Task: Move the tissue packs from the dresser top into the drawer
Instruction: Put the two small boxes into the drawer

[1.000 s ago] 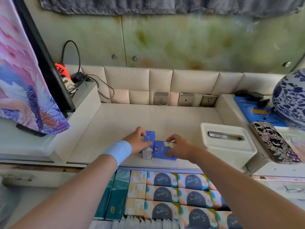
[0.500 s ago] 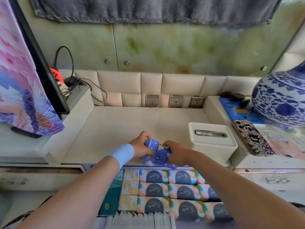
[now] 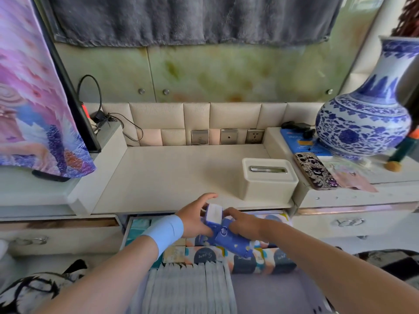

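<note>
Two small blue tissue packs are in my hands above the open drawer [image 3: 289, 219]. My left hand [image 3: 195, 217], with a light blue wristband, grips the upright pack [image 3: 213, 215], whose white end faces up. My right hand [image 3: 243, 224] holds the second blue pack [image 3: 231, 242], which tilts down over the packs stored in the drawer. Both packs hang just in front of the dresser top [image 3: 181, 175], past its front edge. The drawer holds rows of colourful tissue packs [image 3: 205, 256] and white folded packs [image 3: 190, 288].
A white tissue box [image 3: 268, 177] stands on the dresser top at the right. A phone in a patterned case [image 3: 316, 169] and a blue-and-white vase [image 3: 365, 118] sit on the raised right shelf. A screen draped with pink-purple cloth [image 3: 34, 98] stands at the left. Wall sockets [image 3: 227, 135] line the back.
Both hands lifted the two blue packs off the dresser top and brought them forward and down over the open drawer. The camera view shifted left and back.
</note>
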{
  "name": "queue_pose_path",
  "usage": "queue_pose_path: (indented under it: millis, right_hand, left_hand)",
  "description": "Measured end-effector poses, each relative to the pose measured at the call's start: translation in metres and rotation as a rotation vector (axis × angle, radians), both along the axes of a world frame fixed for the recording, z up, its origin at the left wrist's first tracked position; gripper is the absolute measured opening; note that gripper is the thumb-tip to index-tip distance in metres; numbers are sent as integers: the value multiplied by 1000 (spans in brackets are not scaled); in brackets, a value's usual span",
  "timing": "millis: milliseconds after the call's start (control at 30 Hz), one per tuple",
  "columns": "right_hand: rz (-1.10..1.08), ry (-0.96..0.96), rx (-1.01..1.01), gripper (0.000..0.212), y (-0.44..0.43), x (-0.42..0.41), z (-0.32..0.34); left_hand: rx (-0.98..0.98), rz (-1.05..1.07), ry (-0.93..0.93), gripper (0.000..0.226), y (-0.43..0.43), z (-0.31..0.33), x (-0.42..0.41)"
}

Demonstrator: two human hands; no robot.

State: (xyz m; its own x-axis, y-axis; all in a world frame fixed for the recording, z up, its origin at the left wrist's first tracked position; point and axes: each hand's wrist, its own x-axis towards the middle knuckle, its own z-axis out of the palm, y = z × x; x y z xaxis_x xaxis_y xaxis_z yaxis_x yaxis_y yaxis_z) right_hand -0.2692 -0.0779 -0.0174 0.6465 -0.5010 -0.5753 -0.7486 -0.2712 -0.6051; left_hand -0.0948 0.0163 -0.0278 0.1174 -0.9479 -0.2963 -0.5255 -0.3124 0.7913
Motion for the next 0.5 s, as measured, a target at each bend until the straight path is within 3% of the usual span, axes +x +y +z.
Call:
queue_pose_path:
  millis: [100,200,267,367,500]
  right_hand:
    - [-83,-21,66,53,15,-18,1]
    - [-225,-66,283,30,29,-35,-1]
    - [-280,-111,430,49,28,-48,-8]
    - [-134,-93,344,38,31,-64,-11]
    - [-87,37,-32,50,28,-76,-13]
  left_hand:
    - [73,54,28,93,14,-1,-15]
    - [218,213,209,59,23,2,-28]
    - [259,308,303,40,27,1,-34]
    - [320,430,586,26,33,-4,-40]
    - [424,521,752,31,37,-7,-42]
